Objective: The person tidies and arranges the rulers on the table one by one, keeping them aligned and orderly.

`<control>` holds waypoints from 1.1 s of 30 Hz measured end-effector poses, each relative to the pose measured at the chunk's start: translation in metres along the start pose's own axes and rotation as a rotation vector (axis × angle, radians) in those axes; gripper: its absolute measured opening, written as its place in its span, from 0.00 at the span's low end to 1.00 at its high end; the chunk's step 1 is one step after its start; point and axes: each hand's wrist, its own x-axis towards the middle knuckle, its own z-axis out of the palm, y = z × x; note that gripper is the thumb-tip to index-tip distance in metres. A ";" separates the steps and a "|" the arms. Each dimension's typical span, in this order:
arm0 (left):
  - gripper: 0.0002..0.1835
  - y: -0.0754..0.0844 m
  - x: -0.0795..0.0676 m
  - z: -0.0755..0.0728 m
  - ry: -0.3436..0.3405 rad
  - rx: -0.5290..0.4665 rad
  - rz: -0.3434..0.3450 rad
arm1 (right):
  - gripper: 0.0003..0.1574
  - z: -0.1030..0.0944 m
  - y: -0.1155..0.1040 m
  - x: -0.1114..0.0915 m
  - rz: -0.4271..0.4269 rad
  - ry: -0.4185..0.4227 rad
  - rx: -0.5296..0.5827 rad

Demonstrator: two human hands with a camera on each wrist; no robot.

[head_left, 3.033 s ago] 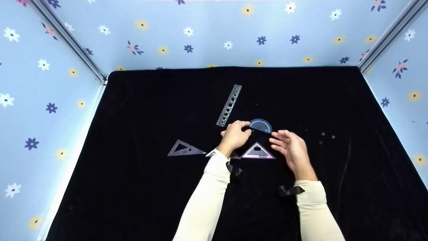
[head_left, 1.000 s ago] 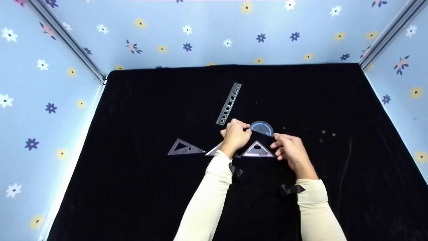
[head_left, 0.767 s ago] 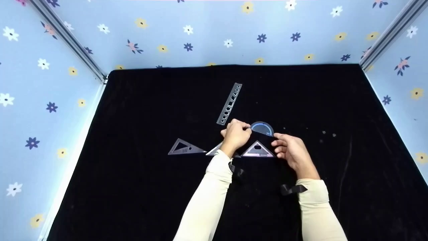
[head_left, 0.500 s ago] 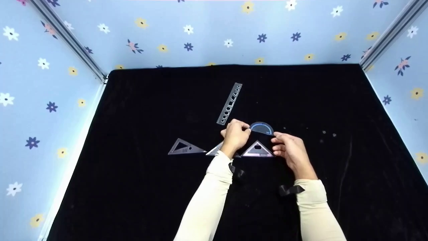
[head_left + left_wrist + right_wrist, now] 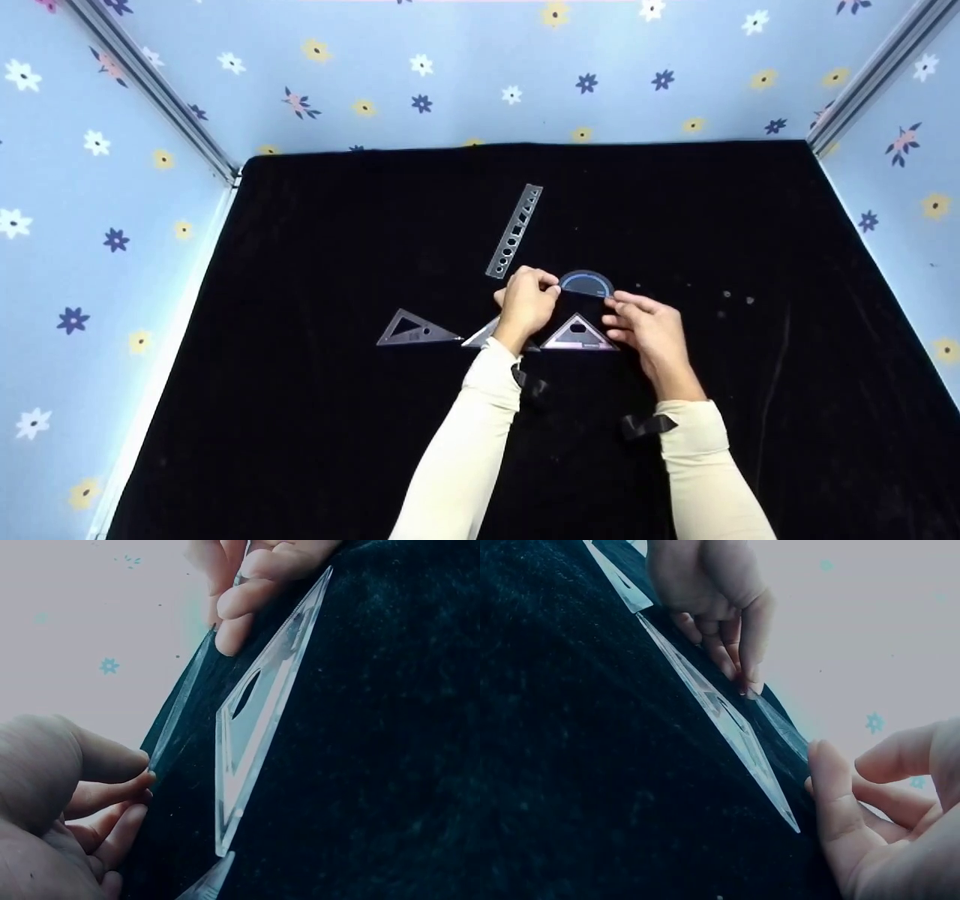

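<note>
In the head view a clear protractor [image 5: 587, 284] with a blue arc lies near the middle, flat edge toward the person. My left hand [image 5: 528, 306] pinches its left corner between thumb and finger, as the left wrist view confirms. At the right corner, the fingers of my right hand [image 5: 651, 330] touch the protractor; the right wrist view shows its thumb and a finger apart. Just below lies a clear triangular set square [image 5: 577, 334] with a pinkish edge. Another set square [image 5: 480, 334] is partly hidden under my left wrist. Farther left lies a third set square [image 5: 416, 330].
Behind the left hand, a clear ruler [image 5: 514, 231] with cut-out shapes lies slanted. Black cloth [image 5: 322, 225] covers the table. Flowered light-blue walls [image 5: 480, 75] stand at the back and sides. A few small specks [image 5: 739, 298] dot the cloth on the right.
Three seconds ago the right hand was just off the protractor; it then reached the right corner. Since then that corner has risen slightly, leaving the flat edge more level. The left hand barely moved.
</note>
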 end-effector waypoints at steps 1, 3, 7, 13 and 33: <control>0.06 0.000 0.000 0.000 0.003 -0.006 -0.001 | 0.24 0.000 0.001 0.000 -0.008 0.010 -0.003; 0.06 0.000 0.000 0.001 0.007 -0.014 -0.003 | 0.23 0.001 0.002 0.001 -0.022 0.031 -0.009; 0.06 -0.001 -0.001 0.001 0.012 -0.025 -0.002 | 0.24 0.003 0.003 0.002 -0.039 0.059 -0.026; 0.06 -0.002 -0.001 0.001 0.025 -0.031 0.001 | 0.22 0.005 0.003 0.000 -0.064 0.068 -0.008; 0.04 -0.006 -0.009 0.000 0.103 -0.151 0.053 | 0.14 0.002 0.004 0.002 -0.112 0.096 0.033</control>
